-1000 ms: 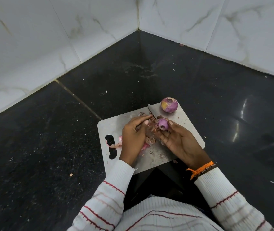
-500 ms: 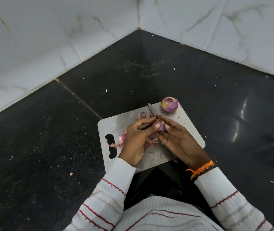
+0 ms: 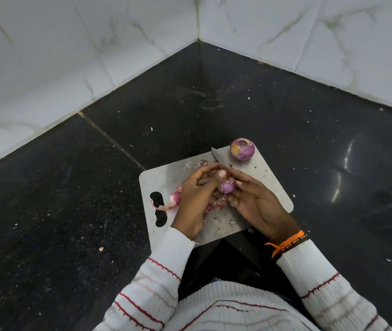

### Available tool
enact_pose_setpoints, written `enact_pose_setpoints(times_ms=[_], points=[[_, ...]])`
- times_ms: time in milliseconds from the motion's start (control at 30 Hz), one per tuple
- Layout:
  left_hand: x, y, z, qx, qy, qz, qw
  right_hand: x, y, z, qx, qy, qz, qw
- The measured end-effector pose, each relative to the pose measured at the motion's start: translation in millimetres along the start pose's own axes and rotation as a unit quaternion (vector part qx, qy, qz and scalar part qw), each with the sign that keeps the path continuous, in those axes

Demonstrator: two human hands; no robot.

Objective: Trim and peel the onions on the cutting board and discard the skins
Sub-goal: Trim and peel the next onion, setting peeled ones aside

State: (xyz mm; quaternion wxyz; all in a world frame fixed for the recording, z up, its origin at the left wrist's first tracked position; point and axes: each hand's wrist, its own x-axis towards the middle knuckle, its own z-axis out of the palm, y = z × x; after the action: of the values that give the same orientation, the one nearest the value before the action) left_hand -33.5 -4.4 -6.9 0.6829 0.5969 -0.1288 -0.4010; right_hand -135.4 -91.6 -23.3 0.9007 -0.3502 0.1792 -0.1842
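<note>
Head view: a steel cutting board (image 3: 166, 177) lies on a black stone countertop (image 3: 71, 199) set into a corner of white marble-pattern wall tiles (image 3: 47, 56). The right hand (image 3: 256, 203) cradles 1 small purple onion (image 3: 226, 186) in its curled fingers, above the middle of the board. The left hand (image 3: 193, 199) has its fingers curled, with the fingertips pinching at the top of that onion; a knife (image 3: 216, 155) shows beyond the left hand, blade tip pointing away from the person, but whether the left hand grips its handle cannot be determined. A 2nd, larger peeled onion (image 3: 242, 149) rests on the far right corner of the board, apart from both hands. Loose onion skins (image 3: 172, 200) lie beside the handle cutout (image 3: 158, 210) and under the hands. An orange thread band (image 3: 285, 242) circles the right wrist.
</note>
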Motion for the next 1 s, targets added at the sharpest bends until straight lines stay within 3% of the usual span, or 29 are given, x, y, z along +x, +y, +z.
enact_pose_setpoints(times_ms=[67,467,733,1000], points=[[-0.7,1.5,0.0,0.038,-0.011,0.012,0.999,0.4,-0.2,-0.5,-0.011,0.001,-0.001,1.000],[1.6,0.6,-1.9,0.000,0.029,0.011,1.000,0.3,1.3,4.3,-0.075,0.033,-0.047,0.996],[0.4,1.1,-2.7,0.102,0.033,0.030,0.994,-2.3,1.7,6.2,-0.144,0.042,-0.061,0.987],[0.0,2.9,-7.5,0.101,0.022,0.036,0.994,-3.9,0.5,5.7,-0.217,0.061,-0.050,0.973]])
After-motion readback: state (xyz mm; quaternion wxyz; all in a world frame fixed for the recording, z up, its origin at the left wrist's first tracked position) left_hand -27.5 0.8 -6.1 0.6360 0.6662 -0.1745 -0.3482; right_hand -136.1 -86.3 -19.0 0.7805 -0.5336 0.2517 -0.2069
